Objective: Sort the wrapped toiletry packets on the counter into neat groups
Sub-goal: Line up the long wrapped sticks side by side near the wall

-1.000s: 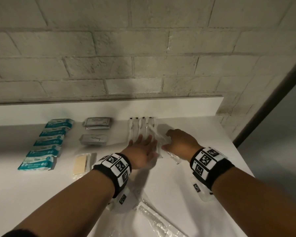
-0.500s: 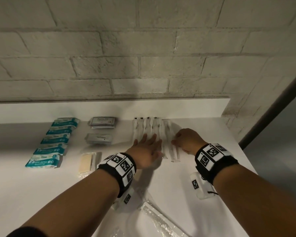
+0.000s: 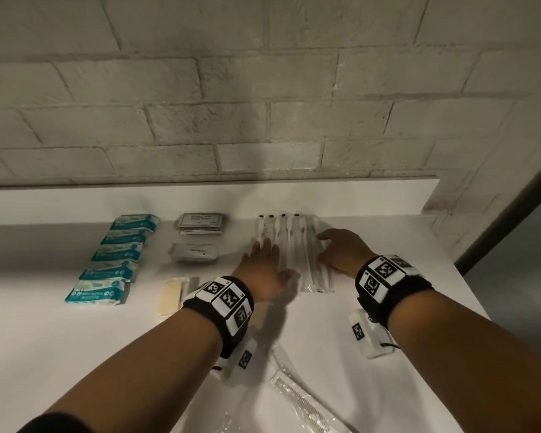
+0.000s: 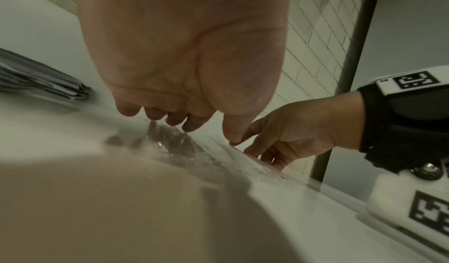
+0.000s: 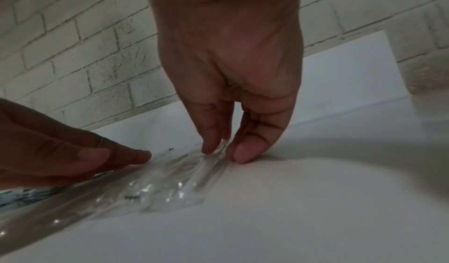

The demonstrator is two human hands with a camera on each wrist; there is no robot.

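Several clear-wrapped toothbrush packets [image 3: 294,248] lie side by side in a row on the white counter [image 3: 60,339], heads toward the wall. My left hand [image 3: 263,254] lies flat with straight fingers on the left packets of the row. My right hand [image 3: 324,250] is at the row's right side. In the right wrist view its thumb and fingertips [image 5: 209,148] pinch the crinkled wrap of the rightmost toothbrush packet [image 5: 170,180]. The left wrist view shows both hands over the same clear wrap [image 4: 175,144].
A column of teal packets [image 3: 113,254] sits at the left. Grey sachets [image 3: 200,225] and a grey toothpaste packet [image 3: 194,253] lie beside it, with a yellow bar in clear wrap [image 3: 171,296] nearer me. A wrapped comb [image 3: 303,404] lies near the front. A brick wall backs the counter.
The packet that lay slanted under my right hand now lies parallel with the row at its right end. My left hand has stayed flat on the left packets.
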